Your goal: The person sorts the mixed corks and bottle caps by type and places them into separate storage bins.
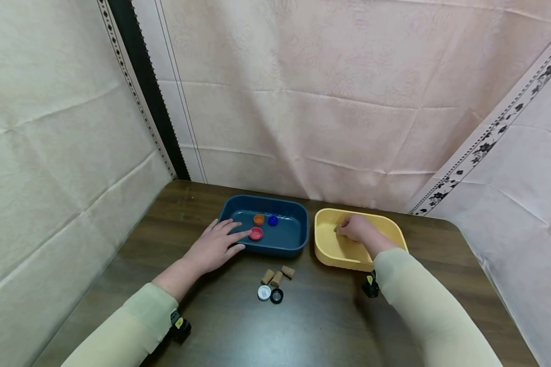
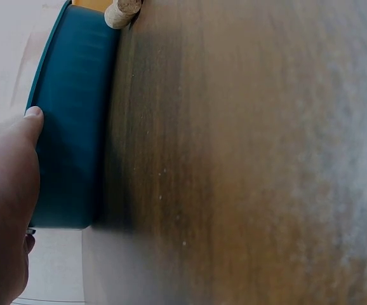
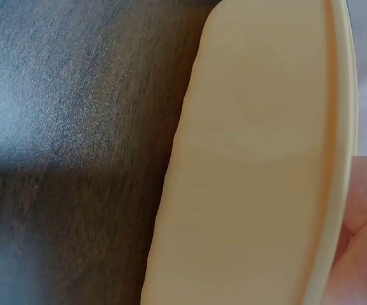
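Observation:
My left hand [image 1: 219,243] lies over the left front rim of a dark blue tray [image 1: 299,243], fingers spread. The index fingertip is at a red bottle cap [image 1: 255,234] inside; whether it touches is unclear. Behind that cap sit an orange cap [image 1: 258,219] and a blue cap [image 1: 273,220]. In the left wrist view the thumb is by the tray's rim. My right hand [image 1: 359,229] reaches down into a yellow tray [image 1: 323,246] and pinches a small cork [image 1: 337,229] near its floor. The tray wall hides most of this hand in the right wrist view.
In front of the blue tray, several corks [image 1: 276,278] lie on the dark wooden table [image 1: 239,326]. Nearer me are a white cap [image 1: 264,292] and a black ring-like cap [image 1: 277,295]. Pale cloth [image 1: 303,122] hangs behind the table.

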A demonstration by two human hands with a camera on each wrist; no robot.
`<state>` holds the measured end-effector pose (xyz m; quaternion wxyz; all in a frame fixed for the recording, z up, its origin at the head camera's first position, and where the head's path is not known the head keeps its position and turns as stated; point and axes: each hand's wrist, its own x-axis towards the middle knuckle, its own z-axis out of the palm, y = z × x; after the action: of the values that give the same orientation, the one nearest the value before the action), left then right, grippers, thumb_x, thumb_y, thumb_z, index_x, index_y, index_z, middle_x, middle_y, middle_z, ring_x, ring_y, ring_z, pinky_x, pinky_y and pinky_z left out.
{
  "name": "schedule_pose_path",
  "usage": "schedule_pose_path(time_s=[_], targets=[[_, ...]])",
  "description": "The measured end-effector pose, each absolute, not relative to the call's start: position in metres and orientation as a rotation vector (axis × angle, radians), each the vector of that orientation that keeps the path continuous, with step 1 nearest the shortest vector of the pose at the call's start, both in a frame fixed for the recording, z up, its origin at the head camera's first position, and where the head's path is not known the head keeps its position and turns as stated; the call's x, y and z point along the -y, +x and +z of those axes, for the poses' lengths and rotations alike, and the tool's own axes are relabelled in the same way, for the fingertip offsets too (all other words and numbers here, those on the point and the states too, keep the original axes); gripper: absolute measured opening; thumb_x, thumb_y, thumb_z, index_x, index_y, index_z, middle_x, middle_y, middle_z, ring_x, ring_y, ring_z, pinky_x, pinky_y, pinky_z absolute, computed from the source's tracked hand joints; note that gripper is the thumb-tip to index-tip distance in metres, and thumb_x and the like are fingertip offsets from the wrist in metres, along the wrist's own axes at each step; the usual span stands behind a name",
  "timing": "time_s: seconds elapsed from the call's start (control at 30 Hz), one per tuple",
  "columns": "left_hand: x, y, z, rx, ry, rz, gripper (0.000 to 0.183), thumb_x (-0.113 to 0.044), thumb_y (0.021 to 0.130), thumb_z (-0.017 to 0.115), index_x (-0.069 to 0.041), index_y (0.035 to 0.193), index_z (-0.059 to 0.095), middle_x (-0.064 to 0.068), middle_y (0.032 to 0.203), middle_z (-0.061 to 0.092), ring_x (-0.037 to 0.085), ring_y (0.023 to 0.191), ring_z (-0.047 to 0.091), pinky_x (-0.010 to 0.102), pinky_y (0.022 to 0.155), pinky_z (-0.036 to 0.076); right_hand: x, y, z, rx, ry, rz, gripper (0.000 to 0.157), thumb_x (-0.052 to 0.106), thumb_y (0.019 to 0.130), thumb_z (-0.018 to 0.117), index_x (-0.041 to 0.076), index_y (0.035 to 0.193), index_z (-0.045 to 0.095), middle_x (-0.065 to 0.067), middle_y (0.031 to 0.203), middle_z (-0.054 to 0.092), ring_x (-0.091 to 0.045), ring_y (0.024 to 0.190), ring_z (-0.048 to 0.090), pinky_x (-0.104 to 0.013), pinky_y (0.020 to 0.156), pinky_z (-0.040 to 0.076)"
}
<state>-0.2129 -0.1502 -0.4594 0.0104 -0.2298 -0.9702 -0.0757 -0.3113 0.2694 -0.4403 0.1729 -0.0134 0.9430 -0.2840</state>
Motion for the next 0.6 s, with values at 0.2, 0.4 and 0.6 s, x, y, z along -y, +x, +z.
schedule_pose_path(time_s=[0.2, 0.4, 0.6], targets=[[0.150, -0.213, -0.462, 3.016, -0.725, -0.233, 0.053, -0.058, 0.100, 0.044, -0.038, 0.150, 0.043, 0.006, 0.155, 0.040, 0.033, 0.146, 0.028, 0.059, 0.118, 0.013, -0.276, -0.303, -0.436, -2.702, 0.007, -0.816, 0.025, 0.028, 0.093, 0.069, 0.004, 0.095, 0.062, -0.001, 0.065, 0.049, -0.013, 0.052, 0.043, -0.027, 0.049, 0.039], [0.151, -0.212, -0.463, 3.010, -0.719, -0.249, 0.053, -0.058, 0.100, 0.044, -0.039, 0.150, 0.043, 0.006, 0.155, 0.041, 0.033, 0.146, 0.028, 0.060, 0.118, 0.014, -0.274, -0.284, -0.420, -2.703, 0.014, -0.909, 0.035, 0.034, 0.096, 0.064, 0.005, 0.115, 0.063, -0.015, 0.087, 0.063, -0.019, 0.062, 0.055, -0.033, 0.057, 0.049], [0.150, -0.213, -0.464, 2.990, -0.734, -0.264, 0.054, -0.059, 0.100, 0.044, -0.038, 0.149, 0.044, 0.007, 0.154, 0.042, 0.034, 0.145, 0.029, 0.061, 0.117, 0.015, -0.272, -0.266, -0.405, -2.691, 0.021, -1.128, 0.040, 0.034, 0.097, 0.062, 0.004, 0.124, 0.062, -0.021, 0.111, 0.064, -0.025, 0.071, 0.062, -0.035, 0.061, 0.054]])
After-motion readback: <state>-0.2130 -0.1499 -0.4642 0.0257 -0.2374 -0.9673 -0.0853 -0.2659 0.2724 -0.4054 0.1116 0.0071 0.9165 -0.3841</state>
